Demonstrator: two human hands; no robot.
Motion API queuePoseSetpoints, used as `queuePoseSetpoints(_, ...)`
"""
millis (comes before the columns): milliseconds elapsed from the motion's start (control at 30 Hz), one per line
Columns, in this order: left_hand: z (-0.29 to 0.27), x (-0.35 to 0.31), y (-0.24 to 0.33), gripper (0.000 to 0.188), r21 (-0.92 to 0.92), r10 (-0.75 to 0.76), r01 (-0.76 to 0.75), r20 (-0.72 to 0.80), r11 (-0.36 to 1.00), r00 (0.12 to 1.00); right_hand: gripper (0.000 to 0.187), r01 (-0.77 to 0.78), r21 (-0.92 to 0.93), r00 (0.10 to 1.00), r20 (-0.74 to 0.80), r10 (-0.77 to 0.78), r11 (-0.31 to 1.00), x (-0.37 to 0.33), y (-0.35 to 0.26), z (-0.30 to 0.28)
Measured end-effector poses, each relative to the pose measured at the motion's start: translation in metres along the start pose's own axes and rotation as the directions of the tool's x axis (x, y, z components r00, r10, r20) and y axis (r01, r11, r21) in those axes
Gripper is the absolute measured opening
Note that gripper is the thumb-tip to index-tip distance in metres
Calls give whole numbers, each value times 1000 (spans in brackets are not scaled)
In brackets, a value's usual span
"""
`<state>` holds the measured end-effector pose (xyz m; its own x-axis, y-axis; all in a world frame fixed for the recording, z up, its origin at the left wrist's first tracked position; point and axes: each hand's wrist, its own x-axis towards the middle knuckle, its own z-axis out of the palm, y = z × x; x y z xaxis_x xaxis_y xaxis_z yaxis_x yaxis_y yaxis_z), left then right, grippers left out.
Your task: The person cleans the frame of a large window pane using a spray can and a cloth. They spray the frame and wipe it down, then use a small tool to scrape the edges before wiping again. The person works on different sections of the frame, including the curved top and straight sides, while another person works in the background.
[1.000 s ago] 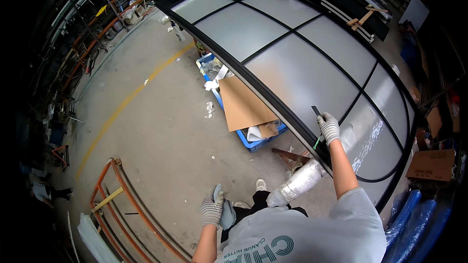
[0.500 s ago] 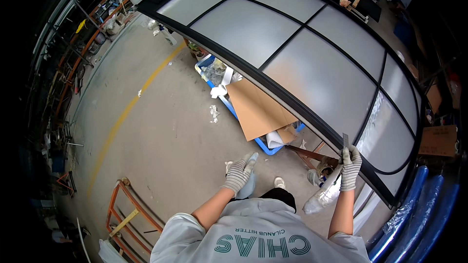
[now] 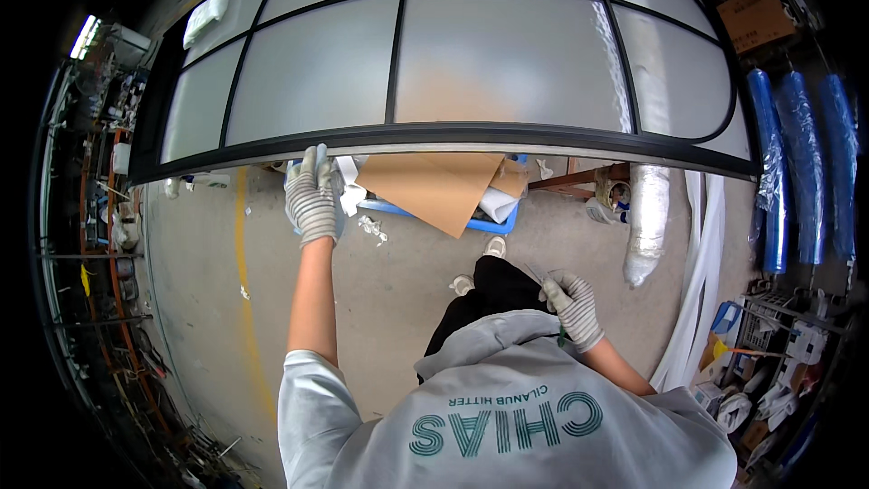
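Observation:
A large black-framed panel with frosted panes (image 3: 312,68) lies raised in front of me, its near edge running across the view. At that edge, left of centre, my left hand (image 3: 313,202) in a striped work glove holds a light-blue cloth, mostly hidden by the hand, with the fingertips at the frame. My right hand (image 3: 575,310), gloved likewise, is lower and apart from the panel, beside my body. Its fingers are closed on a thin flat metal blade (image 3: 536,271); a bit of green shows below the hand.
Below the panel, brown cardboard (image 3: 425,186) lies over a blue bin (image 3: 505,220). A silvery wrapped roll (image 3: 646,226) and white sheeting (image 3: 697,281) are to the right, with blue wrapped rolls (image 3: 804,172) beyond. Cluttered shelving (image 3: 118,208) lines the left.
My view has turned to the right. The left hand has gone from beside my body up to the panel's near edge; the right hand has drawn back from the panel with the blade.

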<state>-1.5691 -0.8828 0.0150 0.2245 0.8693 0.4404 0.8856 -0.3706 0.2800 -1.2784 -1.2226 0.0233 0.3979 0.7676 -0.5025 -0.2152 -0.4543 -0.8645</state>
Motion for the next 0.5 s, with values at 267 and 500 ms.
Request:
queuePoseSetpoints(267,101,20,123,16,-695,-460,570,371,439,807,21,67,166,995,-82,-54,984,60,-23,4)
queuePoseSetpoints(500,118,4,252,30,-264,568,-528,103,807,817,15,260,162,947,-235,-218,952,107,-87,-16)
